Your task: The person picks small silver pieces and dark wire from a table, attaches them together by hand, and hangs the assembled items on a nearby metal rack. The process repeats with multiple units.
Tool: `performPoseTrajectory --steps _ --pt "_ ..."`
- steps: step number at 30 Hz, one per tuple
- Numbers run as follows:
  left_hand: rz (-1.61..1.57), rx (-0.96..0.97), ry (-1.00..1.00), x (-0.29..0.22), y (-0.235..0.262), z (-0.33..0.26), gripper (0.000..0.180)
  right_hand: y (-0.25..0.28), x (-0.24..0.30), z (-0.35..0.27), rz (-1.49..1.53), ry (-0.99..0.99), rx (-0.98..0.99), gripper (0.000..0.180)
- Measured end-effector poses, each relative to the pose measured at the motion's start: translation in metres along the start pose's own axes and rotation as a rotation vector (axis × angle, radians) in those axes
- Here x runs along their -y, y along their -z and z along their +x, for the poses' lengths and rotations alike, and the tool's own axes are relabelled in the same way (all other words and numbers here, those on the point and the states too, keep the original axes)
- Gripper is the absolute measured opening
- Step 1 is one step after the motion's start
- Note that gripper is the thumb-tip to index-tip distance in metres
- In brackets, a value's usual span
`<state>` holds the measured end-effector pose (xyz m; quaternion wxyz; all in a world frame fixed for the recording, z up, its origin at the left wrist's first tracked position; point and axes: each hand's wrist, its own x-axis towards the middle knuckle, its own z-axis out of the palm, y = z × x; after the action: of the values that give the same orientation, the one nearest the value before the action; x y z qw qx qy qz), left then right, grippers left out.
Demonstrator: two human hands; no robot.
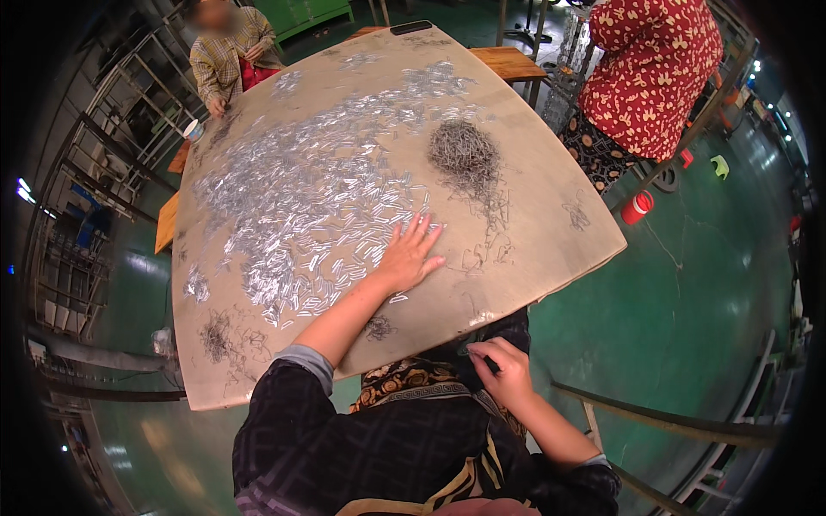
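Observation:
My left hand (pixel 411 256) lies flat on the tan tabletop (pixel 533 206), fingers spread. Its fingertips touch the near right edge of a wide scatter of small, shiny, narrow metal pieces (pixel 323 206). Beyond that hand, to the right, sits a heap of thin, dark grey, bent wire-like pieces (pixel 463 153), with a loose trail running toward me. My right hand (pixel 508 370) hovers by my lap, just off the table's near edge. Its fingers are curled together; whatever they may hold is too small or hidden to name.
Loose dark wire bits (pixel 217 335) lie at the near left corner. A paper cup (pixel 194 130) and a black phone-like object (pixel 411 27) rest along the table's far edges. Two other people are around the table. A red container (pixel 637 207) stands on the green floor at right.

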<state>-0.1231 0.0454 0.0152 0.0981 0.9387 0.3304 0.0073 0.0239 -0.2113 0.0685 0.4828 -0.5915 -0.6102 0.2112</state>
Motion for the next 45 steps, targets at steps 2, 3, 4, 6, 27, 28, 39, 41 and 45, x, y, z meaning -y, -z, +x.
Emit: performPoseTrajectory --steps 2,3,4,6,27,28,39,41,45 --pt "-0.103 -0.074 -0.082 -0.012 -0.005 -0.009 0.061 0.001 -0.001 -0.001 -0.01 -0.001 -0.006 0.024" --pt "-0.056 -0.155 -0.124 -0.017 -0.006 -0.011 0.055 0.002 -0.001 -0.001 -0.011 0.0 -0.013 0.024" --pt "-0.011 -0.235 -0.166 -0.021 -0.006 -0.013 0.048 0.002 -0.002 -0.002 -0.013 0.0 -0.02 0.024" --pt "-0.016 -0.301 -0.22 -0.033 -0.001 -0.014 0.035 0.003 -0.003 -0.003 -0.006 -0.006 -0.027 0.024" --pt "-0.162 -0.209 -0.499 -0.049 0.014 0.042 0.007 0.005 -0.004 -0.007 -0.031 0.017 -0.035 0.025" --pt "-0.248 -0.159 -0.432 -0.047 0.02 0.035 0.007 0.005 -0.006 -0.007 -0.029 0.017 -0.037 0.026" --pt "-0.374 0.428 -0.045 -0.003 0.06 -0.061 0.012 -0.004 -0.008 -0.004 -0.015 0.039 -0.025 0.025" --pt "-0.362 0.447 -0.029 -0.001 0.064 -0.069 0.012 -0.005 -0.008 -0.004 -0.015 0.046 -0.022 0.025" --pt "-0.324 0.392 -0.018 0.001 0.064 -0.074 0.012 -0.006 -0.008 -0.003 -0.018 0.037 -0.005 0.025"
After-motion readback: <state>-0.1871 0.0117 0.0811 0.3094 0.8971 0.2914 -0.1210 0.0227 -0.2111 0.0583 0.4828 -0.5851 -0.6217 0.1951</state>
